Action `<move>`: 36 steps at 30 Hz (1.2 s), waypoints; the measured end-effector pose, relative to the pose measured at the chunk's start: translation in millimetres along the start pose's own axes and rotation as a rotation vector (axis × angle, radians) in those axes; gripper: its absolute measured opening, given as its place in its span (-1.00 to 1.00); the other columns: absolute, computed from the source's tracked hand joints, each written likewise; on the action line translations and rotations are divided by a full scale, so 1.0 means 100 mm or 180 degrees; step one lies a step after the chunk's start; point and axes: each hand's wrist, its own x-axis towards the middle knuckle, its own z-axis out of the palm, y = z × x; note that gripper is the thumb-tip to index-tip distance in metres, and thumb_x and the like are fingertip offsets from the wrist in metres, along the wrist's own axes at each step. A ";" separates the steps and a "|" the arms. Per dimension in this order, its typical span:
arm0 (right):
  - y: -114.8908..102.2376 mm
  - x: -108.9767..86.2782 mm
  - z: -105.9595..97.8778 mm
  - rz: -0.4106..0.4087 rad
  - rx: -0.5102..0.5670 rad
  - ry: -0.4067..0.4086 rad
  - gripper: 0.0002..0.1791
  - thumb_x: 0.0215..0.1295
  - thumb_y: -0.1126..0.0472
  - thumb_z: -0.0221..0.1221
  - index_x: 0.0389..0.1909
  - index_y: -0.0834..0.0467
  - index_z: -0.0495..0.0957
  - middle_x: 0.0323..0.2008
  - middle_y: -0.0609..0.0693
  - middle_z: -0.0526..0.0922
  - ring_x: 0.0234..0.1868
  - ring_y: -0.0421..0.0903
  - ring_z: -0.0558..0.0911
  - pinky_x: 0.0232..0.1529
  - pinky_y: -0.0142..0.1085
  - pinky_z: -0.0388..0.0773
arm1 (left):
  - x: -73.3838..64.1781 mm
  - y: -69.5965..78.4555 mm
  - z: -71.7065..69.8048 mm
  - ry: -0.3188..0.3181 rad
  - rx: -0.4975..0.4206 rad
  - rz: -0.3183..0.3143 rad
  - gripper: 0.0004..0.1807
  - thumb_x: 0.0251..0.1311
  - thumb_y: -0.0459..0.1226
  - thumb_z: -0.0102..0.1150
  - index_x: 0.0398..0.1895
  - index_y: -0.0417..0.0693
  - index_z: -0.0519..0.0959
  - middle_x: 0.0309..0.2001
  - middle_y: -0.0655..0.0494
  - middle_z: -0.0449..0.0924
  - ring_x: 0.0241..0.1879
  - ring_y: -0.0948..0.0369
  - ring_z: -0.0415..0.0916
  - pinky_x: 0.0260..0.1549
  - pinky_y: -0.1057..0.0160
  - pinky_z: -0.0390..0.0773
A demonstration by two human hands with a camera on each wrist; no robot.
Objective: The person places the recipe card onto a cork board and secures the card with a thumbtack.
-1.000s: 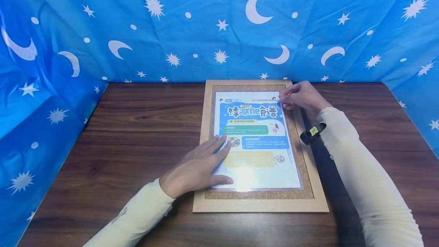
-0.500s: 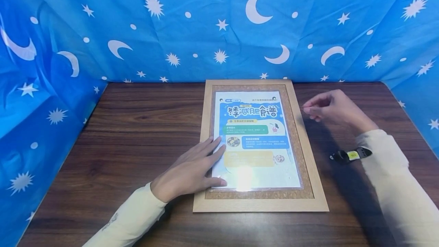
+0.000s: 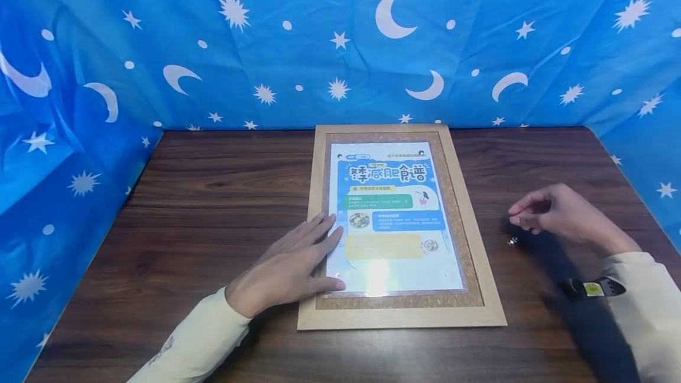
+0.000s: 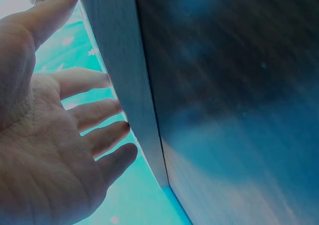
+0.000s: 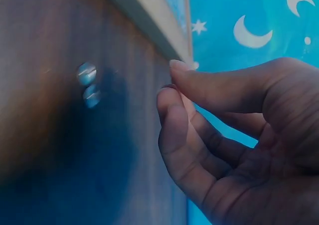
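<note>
1. Grip of the right hand (image 3: 577,223) is poised by the worktop (image 3: 213,194), right of the corkboard (image 3: 399,301); its fingers are curled, with the thumb tip brought close to the forefinger. No held object can be made out, but whether something tiny is pinched there cannot be told.

2. Two loose, shiny pins (image 5: 86,73) are seen near those fingertips, on the worktop. They are presumably placed there so that they can be picked up without a long reach.

3. Nothing is clasped by the left hand (image 3: 282,262): its fingers are straight and spread apart. It is laid across the left rail of the wooden frame (image 3: 401,318), with the fingertips and thumb at the sheet's left side, so the board and paper are probably being steadied.

4. The printed sheet (image 3: 391,268) is set upon the cork, inside the frame, and is fastened near its top by a left pin (image 3: 340,156) and a right pin (image 3: 421,153), likely so that slipping is prevented.

5. No pin can be made out at the lower corners, which may be why that end is steadied by hand.
</note>
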 end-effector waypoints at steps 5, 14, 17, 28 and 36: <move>0.15 -0.08 0.06 0.0042 0.0063 -0.0129 -0.83 0.23 0.49 0.27 -0.16 0.43 0.68 -0.30 0.12 0.78 -0.35 -0.10 0.70 -0.40 -0.29 0.68 | -0.01 0.00 0.00 0.0013 0.0028 0.0002 -0.03 0.23 0.20 0.28 0.58 -0.03 0.17 0.62 -0.03 -0.08 0.60 0.02 -0.25 0.51 -0.08 -0.05; 0.21 -0.15 0.18 0.0099 0.0065 -0.0113 -0.83 0.18 0.50 0.28 -0.20 0.37 0.70 -0.36 0.04 0.75 -0.41 -0.14 0.61 -0.44 -0.29 0.64 | -0.03 -0.02 0.00 0.0046 0.0018 -0.0004 -0.02 0.22 0.21 0.29 0.57 -0.06 0.19 0.61 -0.07 -0.06 0.59 -0.01 -0.21 0.51 -0.08 -0.06; 0.21 -0.16 0.21 0.0100 0.0024 -0.0084 -0.88 0.22 0.46 0.29 -0.22 0.36 0.71 -0.39 0.02 0.74 -0.42 -0.14 0.60 -0.45 -0.30 0.64 | -0.04 -0.02 0.00 0.0046 0.0004 -0.0018 -0.02 0.22 0.21 0.29 0.57 -0.06 0.19 0.61 -0.06 -0.06 0.59 0.00 -0.22 0.51 -0.08 -0.07; 0.19 -0.19 0.21 0.0088 -0.0132 0.0150 -0.90 0.31 0.44 0.23 -0.27 0.30 0.72 -0.40 0.00 0.72 -0.45 -0.09 0.59 -0.48 -0.29 0.60 | -0.06 -0.02 0.01 0.0013 0.0009 -0.0065 -0.01 0.21 0.23 0.28 0.58 -0.04 0.19 0.61 -0.05 -0.06 0.59 0.00 -0.23 0.51 -0.10 -0.07; -0.11 -0.15 0.18 -0.0055 -0.0213 0.0352 -0.89 0.32 0.31 0.30 -0.24 0.30 0.70 -0.40 0.01 0.73 -0.44 -0.08 0.64 -0.48 -0.33 0.56 | -0.08 -0.02 0.00 0.0009 0.0073 -0.0063 -0.03 0.22 0.23 0.27 0.57 -0.06 0.20 0.60 -0.07 -0.04 0.59 -0.03 -0.19 0.50 -0.10 -0.05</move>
